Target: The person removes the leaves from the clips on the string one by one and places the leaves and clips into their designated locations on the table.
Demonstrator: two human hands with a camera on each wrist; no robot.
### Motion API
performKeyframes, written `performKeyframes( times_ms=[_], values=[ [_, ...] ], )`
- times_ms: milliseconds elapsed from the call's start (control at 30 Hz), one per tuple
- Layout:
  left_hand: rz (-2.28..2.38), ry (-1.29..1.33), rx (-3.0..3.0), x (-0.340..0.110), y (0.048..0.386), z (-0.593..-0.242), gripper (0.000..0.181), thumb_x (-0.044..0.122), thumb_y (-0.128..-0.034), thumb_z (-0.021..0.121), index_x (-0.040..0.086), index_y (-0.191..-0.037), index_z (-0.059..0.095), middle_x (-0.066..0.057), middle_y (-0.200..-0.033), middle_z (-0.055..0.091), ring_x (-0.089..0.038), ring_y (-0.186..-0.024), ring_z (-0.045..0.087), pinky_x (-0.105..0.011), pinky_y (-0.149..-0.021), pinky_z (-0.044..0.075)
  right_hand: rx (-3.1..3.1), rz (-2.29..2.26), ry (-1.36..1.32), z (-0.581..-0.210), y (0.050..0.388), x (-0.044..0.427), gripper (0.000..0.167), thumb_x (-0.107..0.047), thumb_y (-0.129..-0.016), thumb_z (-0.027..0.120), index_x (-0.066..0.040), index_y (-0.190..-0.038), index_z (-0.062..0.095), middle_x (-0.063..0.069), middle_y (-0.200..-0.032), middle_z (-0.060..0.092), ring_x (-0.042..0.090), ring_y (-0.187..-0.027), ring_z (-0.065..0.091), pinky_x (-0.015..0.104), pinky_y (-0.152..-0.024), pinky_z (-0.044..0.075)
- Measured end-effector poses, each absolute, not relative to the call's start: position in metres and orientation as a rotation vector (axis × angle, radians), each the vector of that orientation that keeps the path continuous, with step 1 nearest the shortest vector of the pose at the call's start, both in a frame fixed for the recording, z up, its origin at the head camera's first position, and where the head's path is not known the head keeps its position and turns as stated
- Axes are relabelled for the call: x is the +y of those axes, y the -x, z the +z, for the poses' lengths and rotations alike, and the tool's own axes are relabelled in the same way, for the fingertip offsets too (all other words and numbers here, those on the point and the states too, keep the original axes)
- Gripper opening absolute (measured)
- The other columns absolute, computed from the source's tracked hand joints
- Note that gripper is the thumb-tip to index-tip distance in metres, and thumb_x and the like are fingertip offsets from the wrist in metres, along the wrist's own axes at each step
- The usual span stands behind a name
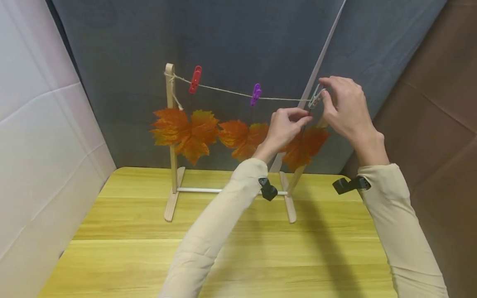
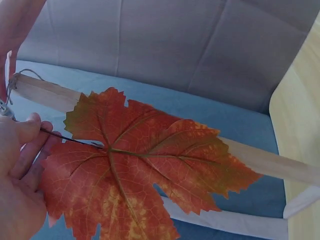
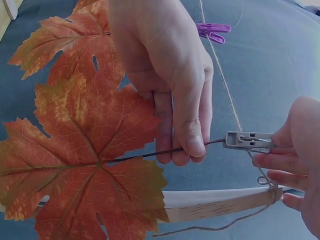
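Note:
With thumb and fingers, my left hand (image 1: 282, 129) pinches the dark stem (image 3: 150, 154) of an orange-red maple leaf (image 2: 135, 155). The stem's tip meets the mouth of a grey clothespin (image 3: 247, 141). My right hand (image 1: 348, 108) pinches the handle end of this clothespin, which sits at the twine (image 3: 225, 90) near its right end. Farther left on the line, a purple clothespin (image 1: 256, 94) and a red clothespin (image 1: 195, 80) each have a similar leaf below, the middle leaf (image 1: 242, 138) and the left leaf (image 1: 186, 134).
A wooden stand holds the twine between its left post (image 1: 173, 136) and its right post (image 1: 296, 180), joined low down by a white rod (image 1: 199, 190). It stands on a yellow wood-grain table (image 1: 123, 231). Grey-blue cloth (image 1: 123, 82) hangs behind, and brown cloth (image 1: 428, 124) on the right.

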State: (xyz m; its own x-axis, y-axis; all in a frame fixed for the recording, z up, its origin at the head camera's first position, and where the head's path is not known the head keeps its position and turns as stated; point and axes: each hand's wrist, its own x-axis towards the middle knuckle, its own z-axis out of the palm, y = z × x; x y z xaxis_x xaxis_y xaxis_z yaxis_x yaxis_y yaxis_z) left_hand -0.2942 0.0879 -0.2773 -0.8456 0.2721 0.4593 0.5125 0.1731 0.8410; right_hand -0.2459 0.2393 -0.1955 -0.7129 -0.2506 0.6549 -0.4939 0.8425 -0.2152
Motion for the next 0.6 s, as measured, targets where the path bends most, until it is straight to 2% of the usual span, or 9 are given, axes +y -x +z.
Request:
performKeyframes(
  times_ms=[167,333,467,600],
  values=[
    [-1.754,0.737,-2.212,0.0866,0.2948,-0.2803,0.022,0.022,-0.0938,0.075,0.008,-0.109,0.079,-0.005,-0.106,0.079,-0.012,-0.088,0.072,-0.017,-0.074,0.055,-2.369,0.539,-0.547,-0.1952,0.2497,0.2400,0.034,-0.015,-0.103,0.050,0.001,-0.128,0.066,0.022,-0.128,0.067,0.040,-0.127,0.054,0.056,-0.115,0.036],
    [-1.756,0.710,-2.200,0.0857,0.2956,-0.2811,0.023,0.022,-0.0924,0.076,0.009,-0.110,0.080,-0.003,-0.107,0.079,-0.010,-0.084,0.069,-0.017,-0.070,0.053,-2.366,0.631,-0.508,-0.1949,0.2511,0.2406,0.032,-0.017,-0.103,0.052,-0.001,-0.126,0.068,0.019,-0.124,0.070,0.036,-0.110,0.058,0.053,-0.099,0.046],
    [-1.756,0.723,-2.215,0.0864,0.2955,-0.2784,0.024,0.022,-0.0925,0.076,0.009,-0.112,0.079,-0.003,-0.108,0.079,-0.010,-0.082,0.068,-0.017,-0.069,0.054,-2.349,0.692,-0.448,-0.1942,0.2497,0.2416,0.031,-0.020,-0.102,0.055,-0.004,-0.123,0.070,0.016,-0.119,0.072,0.031,-0.102,0.059,0.039,-0.088,0.046],
    [-1.756,0.732,-2.222,0.0875,0.2938,-0.2747,0.024,0.022,-0.0924,0.076,0.009,-0.112,0.079,-0.003,-0.108,0.079,-0.010,-0.081,0.068,-0.016,-0.066,0.052,-2.317,0.718,-0.410,-0.1933,0.2486,0.2429,0.030,-0.022,-0.100,0.056,-0.006,-0.120,0.071,0.014,-0.110,0.073,0.025,-0.088,0.054,0.025,-0.080,0.036]
  ],
)
